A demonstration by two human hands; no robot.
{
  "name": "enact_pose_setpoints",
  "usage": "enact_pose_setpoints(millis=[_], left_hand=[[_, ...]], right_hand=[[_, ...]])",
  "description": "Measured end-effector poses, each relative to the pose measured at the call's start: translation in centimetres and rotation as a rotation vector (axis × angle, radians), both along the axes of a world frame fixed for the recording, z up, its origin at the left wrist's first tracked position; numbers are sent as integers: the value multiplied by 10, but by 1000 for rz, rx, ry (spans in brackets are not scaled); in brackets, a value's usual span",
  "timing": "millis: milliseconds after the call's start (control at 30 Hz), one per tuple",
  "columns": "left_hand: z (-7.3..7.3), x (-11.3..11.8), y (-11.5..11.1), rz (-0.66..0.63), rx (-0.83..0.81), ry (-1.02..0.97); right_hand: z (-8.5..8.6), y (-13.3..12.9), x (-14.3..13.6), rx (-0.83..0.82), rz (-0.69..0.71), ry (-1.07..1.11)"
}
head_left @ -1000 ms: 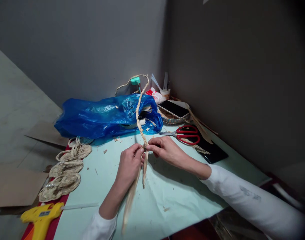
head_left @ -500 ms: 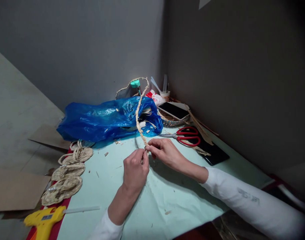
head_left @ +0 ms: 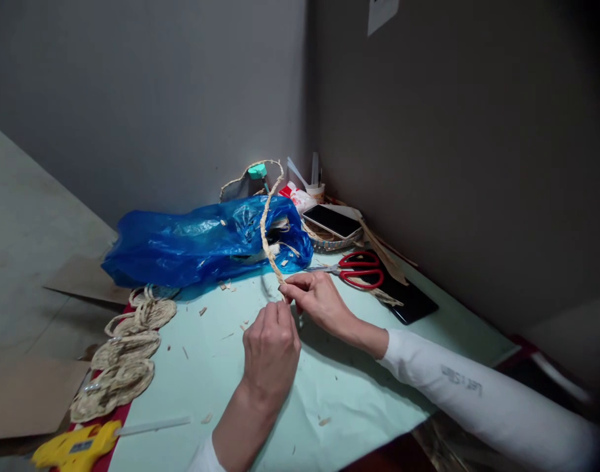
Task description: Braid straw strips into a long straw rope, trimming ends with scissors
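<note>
1. Left hand (head_left: 271, 351) has rolled knuckles-up since the earlier frame; fingertips hidden, its grip cannot be told.
2. Right hand (head_left: 320, 303): grip pinched on the braided cord (head_left: 263, 229), which passes before the blue bag (head_left: 191, 239).

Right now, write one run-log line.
right hand: pinching braided fibre cord | left hand: closed at cord's near end, contents hidden | red-handled scissors: beyond right hand | glue gun: front left

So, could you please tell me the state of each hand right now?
Left hand: closed; whatever it may hold is hidden.
Right hand: closed, pinching the braided cord.
</note>
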State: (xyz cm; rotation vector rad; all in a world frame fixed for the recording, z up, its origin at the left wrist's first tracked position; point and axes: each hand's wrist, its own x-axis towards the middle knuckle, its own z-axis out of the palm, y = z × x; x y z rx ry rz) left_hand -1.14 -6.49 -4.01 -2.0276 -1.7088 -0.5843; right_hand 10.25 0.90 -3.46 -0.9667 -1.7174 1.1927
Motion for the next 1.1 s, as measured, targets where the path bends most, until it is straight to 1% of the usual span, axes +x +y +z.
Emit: enact_pose_setpoints(millis=[100, 233, 333, 433, 500, 567, 600, 667, 767, 800, 833, 867, 900, 967, 1000, 1067, 1100], left_hand=[[0, 1, -1, 8, 60, -20], [-3, 3, 0, -11, 112, -62], [-7, 10, 1, -15, 108, -6], [-12, 20, 2, 8, 78, 131], [-16, 27, 2, 17, 32, 184], [-19, 32, 1, 18, -29, 164], [-18, 33, 0, 6, -63, 119], [-13, 29, -2, -64, -135, -40], [3, 11, 1, -240, -203, -419], [8, 4, 4, -217, -164, -572], [12, -3, 7, -149, -114, -722], [14, -9, 12, -117, -132, -874], [15, -13, 17, -137, -210, -1051], [12, -19, 26, -289, -498, -1392], [9, -20, 29, -325, -586, -1524], [4, -19, 33, -371, -681, -1683], [2, -19, 34, -374, -694, -1717]], right_hand=[[-3, 0, -2, -19, -7, 26], [-6, 1, -4, -76, 4, 56], [-11, 3, -4, -127, 20, 74], [-17, 5, -4, -152, 20, 95], [-21, 6, -5, -169, 15, 108], [-22, 9, -5, -192, 8, 119], [-22, 11, -5, -200, -3, 128], [-20, 15, -2, -221, -25, 149], [-16, 21, 3, -197, -41, 190], [-14, 21, 4, -175, -32, 201], [-13, 20, 4, -149, -16, 211], [-12, 18, 3, -128, 12, 223], [-12, 16, 2, -124, 56, 240], [-13, 10, -2, -158, 162, 274], [-14, 7, -3, -169, 204, 281], [-17, 5, -5, -149, 244, 265], [-19, 6, -5, -114, 249, 243]])
